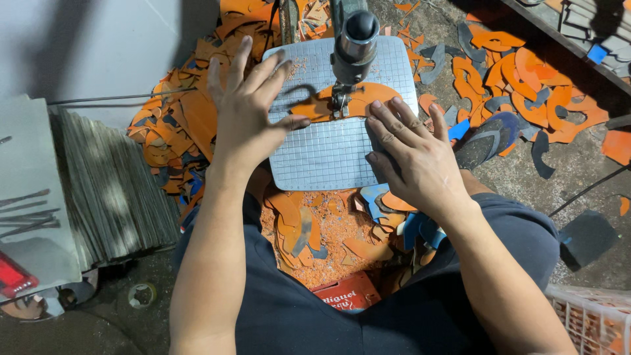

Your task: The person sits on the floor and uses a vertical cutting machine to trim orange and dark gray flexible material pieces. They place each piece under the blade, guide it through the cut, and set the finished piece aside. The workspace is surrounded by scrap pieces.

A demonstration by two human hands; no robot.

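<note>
An orange sole-shaped sheet lies on the grey gridded machine table, under the machine's vertical cutting head. My left hand lies flat on the sheet's left end, fingers spread, thumb near the blade. On the right end rests my right hand, pressing down with its fingertips close to the blade. Neither hand grips anything; both press the sheet against the table.
Orange and grey offcuts cover the floor at right and pile up at left. A stack of grey sheets stands at left. A sandalled foot rests right of the table. A red crate sits below, a white basket lower right.
</note>
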